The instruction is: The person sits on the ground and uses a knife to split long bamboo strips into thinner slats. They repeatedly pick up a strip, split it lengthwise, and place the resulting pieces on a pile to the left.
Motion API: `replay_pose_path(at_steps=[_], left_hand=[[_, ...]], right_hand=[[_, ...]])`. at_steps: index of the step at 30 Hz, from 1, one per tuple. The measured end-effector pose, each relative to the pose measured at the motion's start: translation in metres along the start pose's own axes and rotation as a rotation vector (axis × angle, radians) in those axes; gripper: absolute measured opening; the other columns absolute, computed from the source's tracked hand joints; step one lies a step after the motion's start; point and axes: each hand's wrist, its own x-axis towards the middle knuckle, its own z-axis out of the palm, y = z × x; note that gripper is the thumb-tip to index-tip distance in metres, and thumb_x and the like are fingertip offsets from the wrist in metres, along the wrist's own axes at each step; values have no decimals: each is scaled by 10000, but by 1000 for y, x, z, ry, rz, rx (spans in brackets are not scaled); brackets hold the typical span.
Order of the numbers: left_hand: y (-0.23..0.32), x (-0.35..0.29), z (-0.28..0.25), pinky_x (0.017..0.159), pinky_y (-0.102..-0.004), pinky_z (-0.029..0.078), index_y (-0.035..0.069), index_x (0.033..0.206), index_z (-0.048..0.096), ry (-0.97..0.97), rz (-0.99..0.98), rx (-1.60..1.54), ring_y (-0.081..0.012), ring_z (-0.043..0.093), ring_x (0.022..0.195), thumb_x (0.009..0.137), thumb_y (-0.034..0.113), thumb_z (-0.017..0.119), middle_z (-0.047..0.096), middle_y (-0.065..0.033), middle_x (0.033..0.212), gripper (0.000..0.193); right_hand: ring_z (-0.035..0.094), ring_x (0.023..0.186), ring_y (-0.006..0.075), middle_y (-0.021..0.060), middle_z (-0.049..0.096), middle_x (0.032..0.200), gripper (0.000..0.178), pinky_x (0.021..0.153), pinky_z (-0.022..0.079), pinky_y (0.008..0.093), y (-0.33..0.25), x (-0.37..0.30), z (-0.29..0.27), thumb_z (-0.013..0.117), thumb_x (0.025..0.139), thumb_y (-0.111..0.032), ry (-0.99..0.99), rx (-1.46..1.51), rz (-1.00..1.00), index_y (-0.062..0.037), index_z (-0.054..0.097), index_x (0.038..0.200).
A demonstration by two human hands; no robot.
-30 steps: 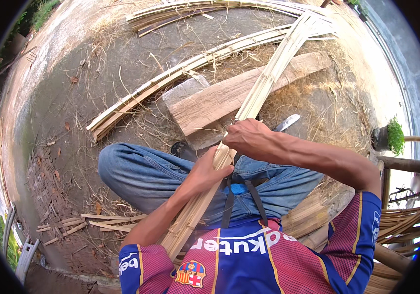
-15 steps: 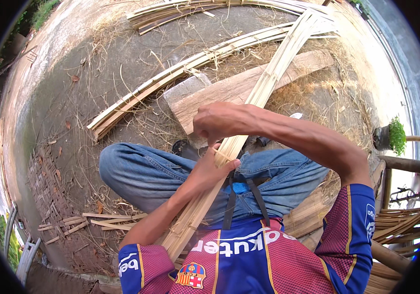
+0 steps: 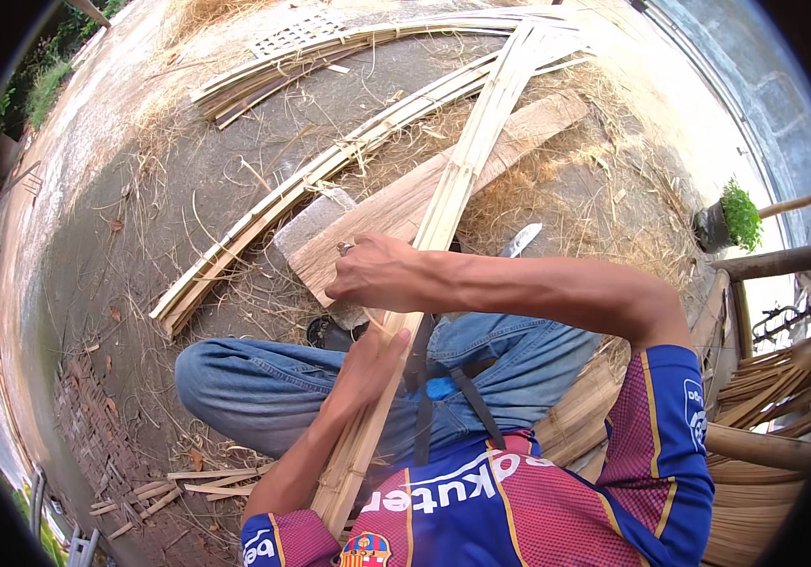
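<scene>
A long bundle of pale split-bamboo strips point(image 3: 462, 170) slants from the far ground across my lap and under my left arm. My left hand point(image 3: 372, 359) is closed around it, with the thumb along its top. Just beyond, my right hand point(image 3: 377, 272) is curled into a fist with a ring on one finger, and its forearm crosses over the bundle. A thin pale strip point(image 3: 382, 327) lies across the bundle by my left fingertips and leads up toward the right fist. The fist hides where it ends.
A wooden plank point(image 3: 368, 231) rests on a grey block point(image 3: 306, 225) ahead. A knife blade point(image 3: 521, 239) lies beyond my right forearm. More strip bundles point(image 3: 316, 170) curve across the littered ground. Short offcuts point(image 3: 212, 485) lie at left; a potted plant point(image 3: 738, 217) stands at right.
My right fist has moved a little left and nearer to me, beside the bundle. My left hand has shifted slightly left and nearer, still gripping the strips. The view has tilted a little.
</scene>
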Motion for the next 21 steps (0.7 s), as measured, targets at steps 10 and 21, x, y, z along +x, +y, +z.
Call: replay_pose_path(at_steps=[10,21], left_hand=[[1,-3,5,930,-496,474,7,1331,499,44,84,42,-480,624,1094,992,393,537,659,-311,1142,515],[-10,1,12,1037,-458,436,-33,1540,301,96,68,106,-441,594,1213,999,470,506,596,-331,1290,766]], right_hand=[[702,715,349,205,699,745,192,617,532,453,-27,-44,-34,654,792,-165,-515,284,255,11,731,780],[688,681,341,185,684,727,190,609,519,472,0,-36,2,652,855,-180,-201,3,382,-13,715,791]])
